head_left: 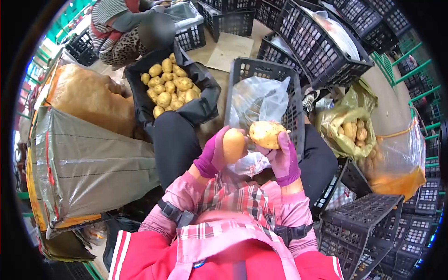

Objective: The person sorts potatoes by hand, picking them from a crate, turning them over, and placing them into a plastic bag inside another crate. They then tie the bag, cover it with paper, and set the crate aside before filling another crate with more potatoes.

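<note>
My right hand (283, 161), in a purple and pink glove, grips a large pale-yellow potato (266, 134) by its right end. My left hand (213, 153), in a purple glove, is closed around a smooth tan oval potato (233, 146), slightly blurred. Both potatoes are held close together over my lap, with a small gap between them. Just beyond my hands, a black plastic crate (266, 67) holds a clear plastic bag (261, 98) whose contents are hard to make out. Ahead on the left, several yellow potatoes (170, 86) fill a container with a black liner (207, 95).
On the right, an olive-green bag (343, 123) stands open with potatoes inside. Big wrapped sacks (98, 163) flank my left side. Crates are stacked at the right (364, 219) and ahead (322, 42). A co-worker (119, 35) crouches at the upper left.
</note>
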Available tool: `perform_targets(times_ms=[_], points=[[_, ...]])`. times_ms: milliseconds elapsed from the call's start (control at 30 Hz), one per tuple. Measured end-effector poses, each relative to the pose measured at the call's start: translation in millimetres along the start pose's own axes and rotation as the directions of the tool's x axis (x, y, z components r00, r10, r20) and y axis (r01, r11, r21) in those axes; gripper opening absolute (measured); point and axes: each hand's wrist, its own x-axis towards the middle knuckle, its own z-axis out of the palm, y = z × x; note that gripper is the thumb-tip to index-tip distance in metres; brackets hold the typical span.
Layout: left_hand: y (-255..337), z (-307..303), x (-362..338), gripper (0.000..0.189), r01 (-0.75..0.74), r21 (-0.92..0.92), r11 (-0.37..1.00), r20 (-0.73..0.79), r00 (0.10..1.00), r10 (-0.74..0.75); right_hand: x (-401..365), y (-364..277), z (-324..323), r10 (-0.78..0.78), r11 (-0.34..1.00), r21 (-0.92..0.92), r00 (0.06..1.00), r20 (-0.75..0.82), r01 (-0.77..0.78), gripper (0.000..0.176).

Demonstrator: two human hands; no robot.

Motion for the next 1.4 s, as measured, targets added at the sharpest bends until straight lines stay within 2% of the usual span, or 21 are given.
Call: perform_targets(times_ms=[33,133,167,267,300,400,433,533,600,633,733,767,867,900,1000,1033,1100,1200,1300,1333,1400], points=[[22.3,24.6,-11.4,0.054,0.116,0.009,0.993,0.031,0.993,-0.116,-6.6,-11.1,10.2,-0.004,1.000,0.001,1.000,0.014,0.004,0.067],[41.9,54.5,-16.7,0.060,0.152,0.327,0.933,0.181,0.959,-0.220,-9.1,-19.3,6.0,-0.067,0.987,-0.143,0.996,0.067,0.076,0.071],[41.0,55.3,-14.4,0.063,0.180,0.366,0.913,0.204,0.942,-0.268,-10.5,-19.9,8.8,-0.102,0.980,-0.159,0.991,0.092,0.116,0.075],[34.9,73.6,-10.9,0.062,-0.056,0.499,0.865,0.150,0.988,-0.022,-8.8,-22.1,6.5,-0.183,0.911,-0.343,0.970,0.161,0.229,0.075],[35.5,73.1,-9.2,0.057,-0.007,0.343,0.939,0.130,0.991,-0.040,-7.9,-23.6,4.0,-0.158,0.890,-0.410,0.979,0.129,0.198,0.072],[26.7,79.0,-11.3,0.060,-0.253,0.536,0.805,0.140,0.968,0.210,2.9,-6.5,1.6,-0.337,0.650,-0.708,0.940,0.060,0.278,0.068],[27.3,77.7,-11.4,0.059,-0.229,0.564,0.794,0.135,0.973,0.185,0.6,-7.5,9.0,-0.394,0.573,-0.775,0.919,0.022,0.265,0.058],[29.1,72.1,-10.8,0.058,-0.198,0.589,0.784,0.128,0.980,0.152,5.0,-8.4,18.1,-0.529,0.488,-0.814,0.849,0.011,0.315,0.041],[27.1,71.2,-11.6,0.057,-0.219,0.532,0.818,0.142,0.975,0.168,11.5,-7.8,11.9,-0.462,0.628,-0.727,0.885,-0.059,0.280,0.037],[29.2,71.3,-13.3,0.057,-0.225,0.565,0.794,0.140,0.974,0.176,13.0,-8.9,9.4,-0.425,0.690,-0.676,0.901,-0.090,0.258,0.038],[37.0,73.9,-17.3,0.056,-0.237,0.659,0.714,0.133,0.971,0.199,10.3,-19.8,10.9,-0.182,0.853,-0.519,0.964,-0.192,0.058,0.042],[38.0,73.9,-17.2,0.055,-0.234,0.692,0.683,0.127,0.971,0.204,8.3,-24.0,8.0,-0.302,0.607,-0.759,0.952,0.053,0.234,0.038],[40.3,80.6,-16.8,0.048,-0.168,0.739,0.652,0.051,0.980,0.195,6.1,-7.4,17.4,-0.313,0.635,-0.747,0.950,-0.015,0.197,0.040],[40.1,83.3,-15.3,0.046,-0.138,0.746,0.651,0.018,0.982,0.186,4.6,-10.0,16.2,-0.237,0.684,-0.716,0.971,-0.039,0.138,0.044],[31.7,72.0,-6.1,0.041,-0.281,0.704,0.652,0.066,0.940,0.333,7.9,-5.8,6.7,-0.293,0.648,-0.736,0.956,-0.001,0.197,0.044],[32.1,70.2,-5.4,0.041,-0.275,0.687,0.673,0.069,0.946,0.316,5.4,-4.7,9.1,-0.304,0.695,-0.687,0.953,-0.011,0.213,0.045],[34.5,70.0,-3.3,0.043,-0.265,0.648,0.714,0.081,0.956,0.282,4.3,-2.0,5.7,-0.313,0.707,-0.673,0.949,-0.026,0.215,0.045],[43.0,64.6,-5.6,0.049,-0.092,0.603,0.792,0.030,0.995,0.093,1.9,-4.3,4.7,-0.317,0.749,-0.622,0.948,-0.032,0.229,0.046],[62.0,77.3,-17.2,0.056,0.214,0.369,0.905,0.131,0.951,-0.279,1.9,-12.2,8.4,-0.315,0.743,-0.617,0.949,0.017,0.258,0.053],[58.2,77.4,-16.8,0.057,0.123,0.355,0.927,0.151,0.971,-0.187,2.4,-14.7,8.3,-0.317,0.729,-0.628,0.948,0.040,0.270,0.057],[47.5,77.5,-15.6,0.063,-0.062,0.319,0.946,0.188,0.982,0.001,7.8,-12.8,2.9,-0.335,0.806,-0.485,0.937,0.098,0.339,0.051]])
